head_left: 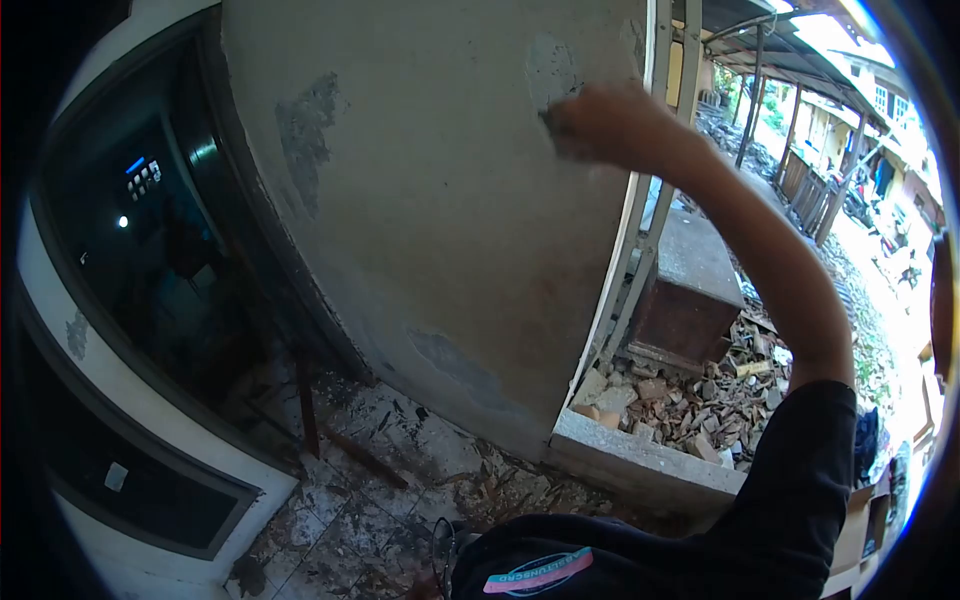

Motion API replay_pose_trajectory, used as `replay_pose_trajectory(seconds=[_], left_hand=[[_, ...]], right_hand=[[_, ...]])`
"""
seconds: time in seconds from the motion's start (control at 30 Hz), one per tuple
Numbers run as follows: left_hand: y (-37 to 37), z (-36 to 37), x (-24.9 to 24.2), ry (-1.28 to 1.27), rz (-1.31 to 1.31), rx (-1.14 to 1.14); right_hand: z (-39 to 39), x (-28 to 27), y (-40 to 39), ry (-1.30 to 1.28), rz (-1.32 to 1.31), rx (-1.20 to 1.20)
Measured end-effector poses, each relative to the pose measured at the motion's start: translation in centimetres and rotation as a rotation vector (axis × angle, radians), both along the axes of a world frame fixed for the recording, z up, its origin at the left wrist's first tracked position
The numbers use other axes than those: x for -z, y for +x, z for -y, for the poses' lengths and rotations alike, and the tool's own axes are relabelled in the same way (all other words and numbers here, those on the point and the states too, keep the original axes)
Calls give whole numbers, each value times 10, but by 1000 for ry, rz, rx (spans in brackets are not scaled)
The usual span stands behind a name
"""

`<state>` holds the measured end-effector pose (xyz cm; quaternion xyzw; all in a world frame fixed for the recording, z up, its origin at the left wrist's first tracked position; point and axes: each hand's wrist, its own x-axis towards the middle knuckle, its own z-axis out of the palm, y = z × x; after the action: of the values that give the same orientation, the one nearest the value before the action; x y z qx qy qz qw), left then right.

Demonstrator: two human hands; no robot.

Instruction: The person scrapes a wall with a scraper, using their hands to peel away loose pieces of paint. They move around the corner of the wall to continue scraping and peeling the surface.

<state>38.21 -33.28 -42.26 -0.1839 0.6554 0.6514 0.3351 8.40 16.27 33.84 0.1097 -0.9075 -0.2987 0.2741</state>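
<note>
My right hand (607, 125) is raised against the upper right of a grey-beige wall (450, 200), blurred by motion. Its fingers are curled closed, and a small dark edge shows at their tips; what it is I cannot make out. Just above the hand, a pale patch of bare plaster (552, 68) marks the wall. Another rough grey patch (308, 125), where paint has come off, lies farther left, and a third one (455, 362) sits low near the floor. I cannot make out my left hand anywhere in view.
A dark doorway (150, 230) opens on the left. Paint flakes and wood strips (365, 460) litter the tiled floor (340, 520). At right, beyond a low concrete ledge (650, 450), lie broken rubble (710, 400) and a brown box-like block (690, 290). A metal post (640, 270) borders the wall.
</note>
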Motion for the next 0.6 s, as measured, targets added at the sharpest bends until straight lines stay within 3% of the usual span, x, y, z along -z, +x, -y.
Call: replay_pose_trajectory(seconds=[0.1, 0.13, 0.23, 0.33, 0.43, 0.6], left_hand=[[18, -23, 3, -1, 40, -46], [26, -29, 2, -2, 51, -59], [34, -45, -1, -3, 65, -94], [34, -54, 0, -4, 69, -116], [41, -58, 3, -14, 64, -126], [37, -48, -6, -44, 62, -156]], right_hand=[[-20, 17, -17, 2, 153, -187], [-8, 14, -8, 61, -12, -135], [18, -21, 46, -217, -112, -307], [10, -11, 42, -367, -107, -241], [-26, 37, -20, -314, 31, -268], [6, 7, 44, -439, -181, -373]])
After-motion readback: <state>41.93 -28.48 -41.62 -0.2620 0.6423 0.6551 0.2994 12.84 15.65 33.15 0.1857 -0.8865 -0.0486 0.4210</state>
